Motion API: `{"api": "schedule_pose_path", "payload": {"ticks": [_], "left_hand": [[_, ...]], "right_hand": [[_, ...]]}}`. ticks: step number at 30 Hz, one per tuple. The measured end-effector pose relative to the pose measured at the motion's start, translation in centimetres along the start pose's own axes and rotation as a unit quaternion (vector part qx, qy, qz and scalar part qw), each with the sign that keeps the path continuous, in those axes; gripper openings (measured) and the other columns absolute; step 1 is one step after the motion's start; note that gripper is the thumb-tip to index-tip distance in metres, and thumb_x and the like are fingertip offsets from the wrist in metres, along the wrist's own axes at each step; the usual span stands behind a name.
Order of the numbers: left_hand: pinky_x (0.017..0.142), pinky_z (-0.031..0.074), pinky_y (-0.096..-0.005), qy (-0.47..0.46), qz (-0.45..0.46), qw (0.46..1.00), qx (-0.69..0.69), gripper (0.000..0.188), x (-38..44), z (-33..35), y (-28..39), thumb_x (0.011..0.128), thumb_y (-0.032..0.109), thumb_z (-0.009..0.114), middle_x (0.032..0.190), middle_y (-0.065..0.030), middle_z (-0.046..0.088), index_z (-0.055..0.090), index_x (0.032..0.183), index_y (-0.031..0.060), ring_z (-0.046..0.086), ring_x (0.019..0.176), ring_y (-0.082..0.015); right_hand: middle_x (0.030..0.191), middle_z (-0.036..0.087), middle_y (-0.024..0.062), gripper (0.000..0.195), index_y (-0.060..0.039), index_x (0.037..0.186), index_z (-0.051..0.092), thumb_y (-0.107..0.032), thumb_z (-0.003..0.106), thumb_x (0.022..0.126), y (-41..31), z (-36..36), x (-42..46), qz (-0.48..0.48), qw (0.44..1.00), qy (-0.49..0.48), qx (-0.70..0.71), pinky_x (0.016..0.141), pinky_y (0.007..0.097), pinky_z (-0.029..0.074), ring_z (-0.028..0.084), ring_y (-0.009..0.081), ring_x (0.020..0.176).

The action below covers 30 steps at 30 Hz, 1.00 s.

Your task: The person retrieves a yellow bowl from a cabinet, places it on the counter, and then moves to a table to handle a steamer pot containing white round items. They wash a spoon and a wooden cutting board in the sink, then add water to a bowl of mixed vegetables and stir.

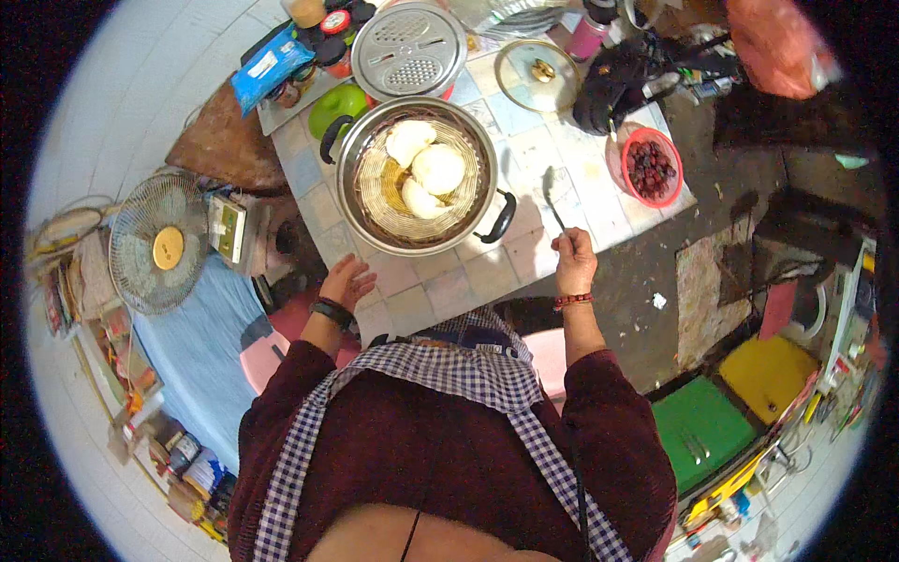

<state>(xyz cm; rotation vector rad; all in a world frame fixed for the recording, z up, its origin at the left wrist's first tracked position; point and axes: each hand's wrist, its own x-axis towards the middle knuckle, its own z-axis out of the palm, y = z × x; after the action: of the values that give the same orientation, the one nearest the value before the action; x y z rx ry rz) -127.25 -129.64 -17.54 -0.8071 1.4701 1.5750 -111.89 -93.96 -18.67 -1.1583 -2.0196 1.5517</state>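
Note:
My right hand (576, 261) grips the handle of a metal spoon (553, 198), its bowl pointing away from me over the tiled table (449, 288). My left hand (347, 282) holds nothing, its fingers apart above the table's near left edge. Between and beyond my hands stands a steel pot (487, 175) with black side handles. Inside it, a round woven-looking steaming mat (372, 193) bears pale, rounded pieces of food (439, 169) that look like dough or buns. A glass lid (520, 77) lies behind the pot, to its right.
A red basket of dark red fruit (651, 168) sits at the table's right corner. Behind the pot are a metal grater plate (409, 53), a green bowl or lid (338, 109), jars and a blue packet (270, 70). A black bag (611, 91) lies back right; a fan (165, 246) stands left.

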Motion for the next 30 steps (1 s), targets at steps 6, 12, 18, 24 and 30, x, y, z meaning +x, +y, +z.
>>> {"api": "schedule_pose_path", "payload": {"ticks": [6, 12, 18, 24, 30], "left_hand": [[0.067, 0.047, -0.0323, -0.045, -0.056, 0.985, 0.157, 0.06, -0.6, -2.1, -1.4, 0.076, 0.022, 0.058, 0.1, -0.0125, 0.051, 0.027, 0.125, 0.0027, 0.056, 0.081, -0.0244], [0.06, 0.047, -0.0286, -0.162, -0.025, 0.946, 0.281, 0.056, 0.4, -2.8, -1.3, 0.076, 0.02, 0.058, 0.089, -0.0096, 0.054, 0.032, 0.121, 0.0004, 0.056, 0.074, -0.0184], [0.06, 0.046, -0.0259, -0.217, 0.033, 0.931, 0.291, 0.049, -0.2, -5.4, -0.7, 0.077, 0.016, 0.057, 0.089, -0.0087, 0.055, 0.037, 0.119, -0.0006, 0.055, 0.071, -0.0156], [0.079, 0.042, -0.0286, -0.503, 0.032, 0.777, 0.377, 0.042, -8.1, 4.4, -0.7, 0.086, 0.025, 0.046, 0.106, -0.0095, 0.052, 0.038, 0.12, 0.0016, 0.053, 0.089, -0.0167], [0.096, 0.029, -0.0393, -0.603, -0.126, 0.768, 0.175, 0.038, -14.4, 12.0, -3.6, 0.09, 0.024, 0.032, 0.127, -0.0145, 0.035, 0.037, 0.122, 0.0032, 0.035, 0.116, -0.0243]], "right_hand": [[0.069, 0.053, 0.0111, 0.013, -0.0025, 0.079, 0.053, 0.005, 0.058, 0.069, -7.9, -0.5, -2.9, -0.277, 0.948, 0.113, -0.104, 0.057, 0.0307, 0.043, 0.052, 0.0263, 0.062], [0.071, 0.054, 0.0083, 0.02, -0.0042, 0.08, 0.053, 0.004, 0.061, 0.064, -13.1, -2.2, -8.6, -0.424, 0.851, 0.196, -0.243, 0.055, 0.0314, 0.042, 0.053, 0.0243, 0.064], [0.071, 0.054, 0.0093, 0.018, -0.0032, 0.075, 0.053, 0.006, 0.06, 0.061, -15.9, -2.6, -16.4, -0.429, 0.82, 0.248, -0.286, 0.054, 0.0303, 0.043, 0.052, 0.0239, 0.063], [0.063, 0.052, 0.0121, 0.003, -0.0047, 0.061, 0.051, -0.006, 0.053, 0.063, -13.6, -2.2, -22.5, -0.235, 0.895, 0.111, -0.361, 0.05, 0.0373, 0.04, 0.05, 0.0286, 0.058], [0.07, 0.052, 0.0106, 0.009, -0.0069, 0.064, 0.048, -0.012, 0.055, 0.06, -13.7, 2.3, -26.8, -0.363, 0.875, 0.194, -0.257, 0.051, 0.0387, 0.041, 0.051, 0.0285, 0.061]]}}
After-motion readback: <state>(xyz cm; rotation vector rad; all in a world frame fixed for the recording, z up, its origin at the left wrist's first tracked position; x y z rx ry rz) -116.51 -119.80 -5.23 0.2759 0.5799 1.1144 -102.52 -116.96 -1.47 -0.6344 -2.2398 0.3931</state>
